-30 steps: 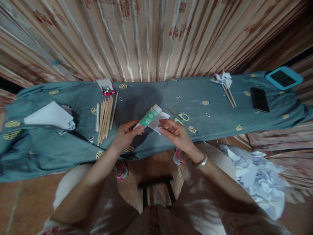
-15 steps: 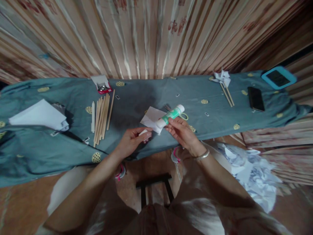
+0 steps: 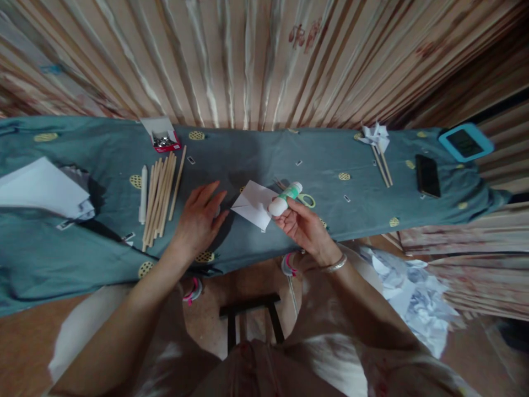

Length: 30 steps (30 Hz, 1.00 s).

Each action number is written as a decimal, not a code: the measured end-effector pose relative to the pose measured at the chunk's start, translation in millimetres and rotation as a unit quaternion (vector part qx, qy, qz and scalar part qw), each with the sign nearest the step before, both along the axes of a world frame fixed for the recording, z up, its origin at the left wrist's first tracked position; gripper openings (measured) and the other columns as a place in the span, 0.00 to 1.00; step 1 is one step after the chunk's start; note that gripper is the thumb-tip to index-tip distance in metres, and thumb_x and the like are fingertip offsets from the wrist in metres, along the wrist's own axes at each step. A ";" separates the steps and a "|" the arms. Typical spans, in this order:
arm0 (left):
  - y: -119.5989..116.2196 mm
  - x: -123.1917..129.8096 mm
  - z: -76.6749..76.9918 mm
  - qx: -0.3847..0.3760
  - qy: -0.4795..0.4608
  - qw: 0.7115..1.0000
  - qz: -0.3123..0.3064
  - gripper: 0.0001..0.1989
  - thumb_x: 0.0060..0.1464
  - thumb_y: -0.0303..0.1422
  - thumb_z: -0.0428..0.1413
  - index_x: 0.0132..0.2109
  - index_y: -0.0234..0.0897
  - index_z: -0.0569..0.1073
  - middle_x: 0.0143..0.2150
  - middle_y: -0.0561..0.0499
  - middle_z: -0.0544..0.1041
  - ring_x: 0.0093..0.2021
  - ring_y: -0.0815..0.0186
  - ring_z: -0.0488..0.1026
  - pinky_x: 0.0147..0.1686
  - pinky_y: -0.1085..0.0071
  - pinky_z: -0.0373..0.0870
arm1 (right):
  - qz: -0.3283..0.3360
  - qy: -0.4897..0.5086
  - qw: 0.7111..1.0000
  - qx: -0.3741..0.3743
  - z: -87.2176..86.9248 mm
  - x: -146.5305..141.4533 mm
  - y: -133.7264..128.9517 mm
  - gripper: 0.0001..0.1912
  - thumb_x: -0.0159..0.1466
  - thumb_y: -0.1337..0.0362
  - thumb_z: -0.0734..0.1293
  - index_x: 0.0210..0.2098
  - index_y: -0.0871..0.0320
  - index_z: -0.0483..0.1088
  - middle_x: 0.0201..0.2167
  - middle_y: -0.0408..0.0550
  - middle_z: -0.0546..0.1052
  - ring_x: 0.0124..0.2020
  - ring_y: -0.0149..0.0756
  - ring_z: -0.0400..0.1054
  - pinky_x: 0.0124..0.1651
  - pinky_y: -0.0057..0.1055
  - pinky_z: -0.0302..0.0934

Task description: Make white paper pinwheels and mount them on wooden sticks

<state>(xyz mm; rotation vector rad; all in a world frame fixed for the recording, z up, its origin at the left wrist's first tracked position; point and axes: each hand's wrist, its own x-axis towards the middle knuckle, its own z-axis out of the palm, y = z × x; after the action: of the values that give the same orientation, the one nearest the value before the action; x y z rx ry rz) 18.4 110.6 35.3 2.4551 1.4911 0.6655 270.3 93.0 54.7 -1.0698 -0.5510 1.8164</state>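
My right hand (image 3: 303,226) is closed around a green-and-white glue stick (image 3: 289,194), its white end pointing down toward the paper. Beneath that end lies a square of folded white paper (image 3: 254,201) on the cloth, creased near its left corner. My left hand (image 3: 200,215) is palm down just left of the paper, fingers spread; what may be under its palm is hidden. Partly behind the glue stick is a pair of scissors with a light green handle (image 3: 306,200).
Left of my left hand lie several wooden sticks (image 3: 159,198), a white stick (image 3: 143,193) and an open box of metal clips (image 3: 164,141). White sheets (image 3: 45,187) are at far left. Crumpled paper with two sticks (image 3: 378,140), a phone (image 3: 427,175) and a blue-framed device (image 3: 466,142) are right.
My left hand has moved left off the paper and spread its fingers; the small white piece it held no longer shows clearly. The glue stick has tipped, its near end now facing me more.
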 end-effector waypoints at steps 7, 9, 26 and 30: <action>-29.5 39.6 -2.1 0.045 0.023 0.992 -0.118 0.17 0.67 0.33 0.48 0.59 0.36 0.70 0.67 0.37 0.67 0.71 0.50 0.57 0.68 0.42 0.54 | -0.047 -0.106 0.991 0.063 -3.7 1.1 6.7 0.17 0.51 0.51 0.78 0.30 0.54 0.74 0.25 0.39 0.78 0.27 0.29 0.72 0.33 0.26 0.70; -35.3 48.3 -11.4 0.011 0.017 0.990 -0.137 0.20 0.66 0.36 0.51 0.61 0.34 0.68 0.69 0.34 0.64 0.72 0.46 0.53 0.67 0.42 0.56 | -0.057 -0.165 0.981 0.090 -4.7 2.3 11.2 0.17 0.51 0.50 0.78 0.29 0.55 0.73 0.24 0.39 0.76 0.26 0.28 0.70 0.33 0.27 0.68; -40.7 55.3 -37.5 -0.038 -0.007 0.991 -0.130 0.31 0.61 0.42 0.57 0.67 0.36 0.61 0.73 0.31 0.52 0.74 0.39 0.46 0.67 0.39 0.52 | 0.076 -0.605 0.739 0.285 -8.0 -3.5 21.3 0.14 0.65 0.50 0.66 0.39 0.54 0.67 0.31 0.46 0.78 0.34 0.39 0.73 0.38 0.34 0.64; -41.0 55.3 -37.6 -0.049 -0.025 0.992 -0.115 0.34 0.60 0.43 0.58 0.68 0.37 0.59 0.74 0.32 0.50 0.74 0.40 0.44 0.68 0.38 0.49 | 0.095 -0.621 0.722 0.291 -9.9 -3.5 23.7 0.14 0.66 0.50 0.65 0.40 0.54 0.67 0.33 0.47 0.79 0.34 0.39 0.73 0.38 0.35 0.65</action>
<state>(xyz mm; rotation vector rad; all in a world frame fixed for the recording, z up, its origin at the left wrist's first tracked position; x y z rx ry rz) 73.7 69.5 -2.3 2.4636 1.1703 0.5888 266.7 116.7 44.8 -1.6777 -1.9207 0.6586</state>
